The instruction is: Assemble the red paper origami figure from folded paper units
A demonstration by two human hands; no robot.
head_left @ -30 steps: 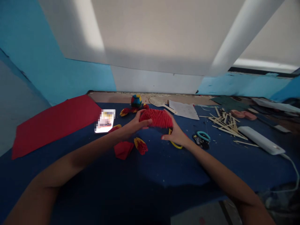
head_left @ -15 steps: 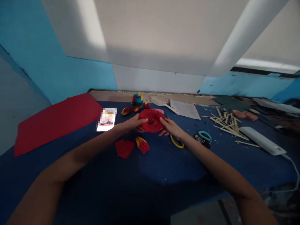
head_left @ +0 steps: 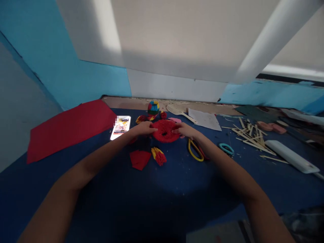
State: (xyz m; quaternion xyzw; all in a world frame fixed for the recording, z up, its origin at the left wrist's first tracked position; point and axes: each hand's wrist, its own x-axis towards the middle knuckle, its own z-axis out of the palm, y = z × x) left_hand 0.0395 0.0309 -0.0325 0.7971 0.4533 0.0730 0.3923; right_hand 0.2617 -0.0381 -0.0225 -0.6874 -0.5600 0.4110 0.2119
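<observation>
A round red piece of folded paper units (head_left: 165, 131), with a small hole at its middle, is held over the blue table. My left hand (head_left: 145, 128) grips its left edge, thumb on top. At its right edge my right hand (head_left: 184, 130) pinches the rim; the fingers underneath are partly hidden. Just in front lie a red-and-yellow folded paper cluster (head_left: 159, 156) and a piece of red paper (head_left: 140, 159). Behind the disc stands a multicoloured folded paper ball (head_left: 153, 108), with a smaller red piece (head_left: 163, 115) beside it.
Left are a lit phone (head_left: 120, 128) and a large red sheet (head_left: 73, 130). A hairbrush (head_left: 181, 113) and white paper (head_left: 204, 119) lie behind. To the right are yellow-handled scissors (head_left: 195, 151), a teal ring-shaped handle (head_left: 226, 148), wooden sticks (head_left: 250, 135) and a white power strip (head_left: 292, 156).
The red disc now lies flatter and rounder, its hole more plainly seen, and my fingers have shifted on its rim. The whole view has moved slightly, with things appearing farther right.
</observation>
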